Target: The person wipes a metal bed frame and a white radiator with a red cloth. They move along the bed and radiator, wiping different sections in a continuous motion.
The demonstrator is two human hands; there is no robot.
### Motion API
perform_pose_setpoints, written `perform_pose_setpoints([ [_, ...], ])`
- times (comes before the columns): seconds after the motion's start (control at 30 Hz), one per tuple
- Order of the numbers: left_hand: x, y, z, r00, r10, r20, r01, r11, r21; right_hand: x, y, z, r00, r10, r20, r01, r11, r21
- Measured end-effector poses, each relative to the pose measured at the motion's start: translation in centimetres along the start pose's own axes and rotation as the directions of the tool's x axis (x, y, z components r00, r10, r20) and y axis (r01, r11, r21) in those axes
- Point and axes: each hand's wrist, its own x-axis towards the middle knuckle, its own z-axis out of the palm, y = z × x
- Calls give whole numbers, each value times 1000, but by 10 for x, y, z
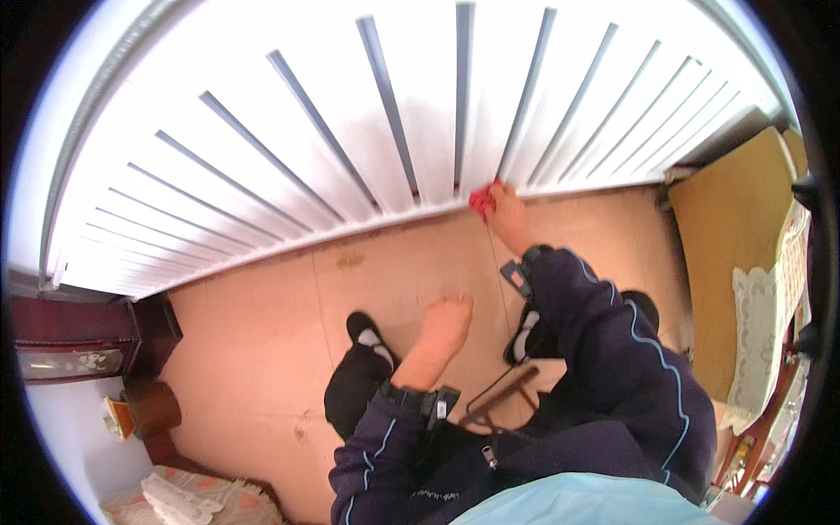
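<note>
My right hand (507, 216) grips a crumpled red cloth (483, 200) against the bottom edge of a white slatted radiator (433, 157), by one of its dark vertical gaps. My fingertips are partly hidden by the cloth and the slats. Over the floor, between my knees, my left hand (447, 323) is curled in a loose fist, apart from the radiator. Nothing shows in it. Each wrist wears a black strap with a small device on it.
Below is a tan floor (249, 341) with dark stains. Brown metal stool legs (502, 400) show between my legs. At right stands a tan panel (728, 216) with a lace cloth (755, 341). Dark wooden furniture (75, 321), a brown bin (154, 410) and patterned fabric (230, 499) are at left.
</note>
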Motion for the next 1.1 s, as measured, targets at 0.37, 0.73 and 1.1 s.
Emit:
perform_pose_setpoints([
  [0.37,-3,-2,11,1000,26,2,-26,999,28,93,-161,-179,683,-311,-661,521,842,143],
  [0.73,-9,-2,9,1000,-15,13,15,1000,22,97,-164,-134,580,-606,-545,475,794,-378],
  [1.1,-30,-13,-6,998,-65,-17,65,997,32,-12,-52,27,985,-83,153,128,939,-319],
])
